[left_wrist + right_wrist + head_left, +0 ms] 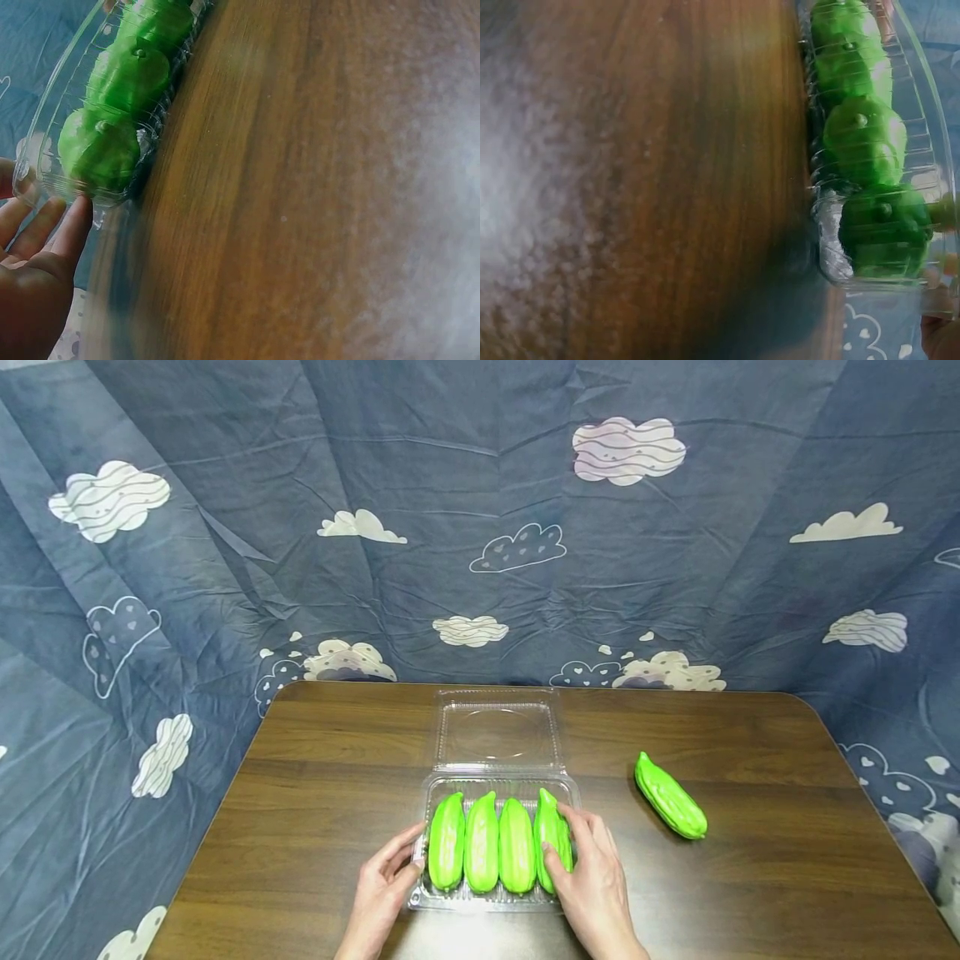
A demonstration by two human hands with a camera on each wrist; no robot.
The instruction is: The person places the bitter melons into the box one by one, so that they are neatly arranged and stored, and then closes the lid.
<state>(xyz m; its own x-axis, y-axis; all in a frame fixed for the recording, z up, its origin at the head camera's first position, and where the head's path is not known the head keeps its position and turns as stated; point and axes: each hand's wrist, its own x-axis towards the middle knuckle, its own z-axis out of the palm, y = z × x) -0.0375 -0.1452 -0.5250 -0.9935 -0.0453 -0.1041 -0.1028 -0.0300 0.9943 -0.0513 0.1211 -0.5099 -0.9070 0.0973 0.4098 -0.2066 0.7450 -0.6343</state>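
Observation:
A clear plastic clamshell container sits on the table with its lid folded back. Several bright green, ridged, gourd-like vegetables lie side by side in it, stems pointing away. My left hand holds the container's left edge; the left wrist view shows its fingers against the clear wall. At the other end, my right hand grips the rightmost green vegetable between thumb and fingers, inside the container. Through the wall in the right wrist view, that vegetable looks darker; the right hand is mostly cut off there.
One more green vegetable lies slantwise on the brown wooden table, right of the container. A blue curtain with cloud prints hangs behind the table and along its sides.

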